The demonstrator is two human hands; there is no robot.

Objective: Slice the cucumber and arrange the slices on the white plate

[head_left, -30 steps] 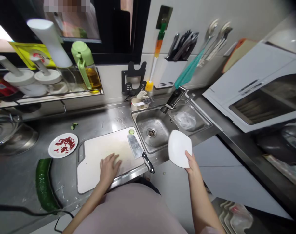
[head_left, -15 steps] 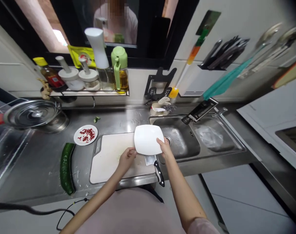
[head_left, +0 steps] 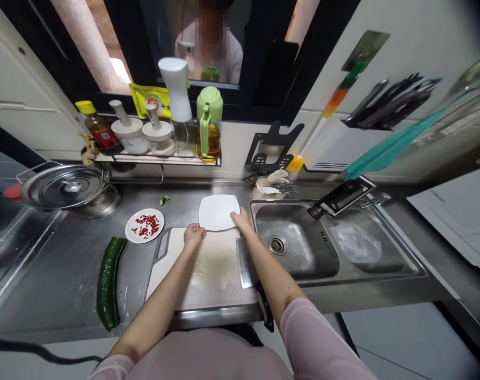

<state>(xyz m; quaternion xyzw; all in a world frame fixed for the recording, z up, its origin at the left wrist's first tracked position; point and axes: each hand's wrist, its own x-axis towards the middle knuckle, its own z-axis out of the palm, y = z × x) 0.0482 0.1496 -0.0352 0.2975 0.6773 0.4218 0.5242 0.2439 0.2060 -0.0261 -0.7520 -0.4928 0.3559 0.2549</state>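
Note:
A white squarish plate (head_left: 218,212) is level above the back edge of the white cutting board (head_left: 212,279). My right hand (head_left: 241,220) grips its right side, thumb on top. At its near left corner, my left hand (head_left: 194,234) has its fingers curled against the rim. Wet smears mark the board. On its right side lies a cleaver (head_left: 246,264), its black handle sticking out past the counter edge and partly behind my right forearm. To the left are a round plate (head_left: 130,232) of chopped red pieces and a long green cucumber (head_left: 107,285).
A double sink (head_left: 299,277) lies to the right, with a black faucet (head_left: 337,200) over it and a plastic bag (head_left: 358,243) in the far basin. A lidded steel pot (head_left: 93,203) stands at left. Seasoning jars and an oil bottle (head_left: 209,124) line the back rack.
The white plate has moved left and away from me, from beside the sink to the board's back edge. My left hand has come up to its near corner. The view has shifted a little.

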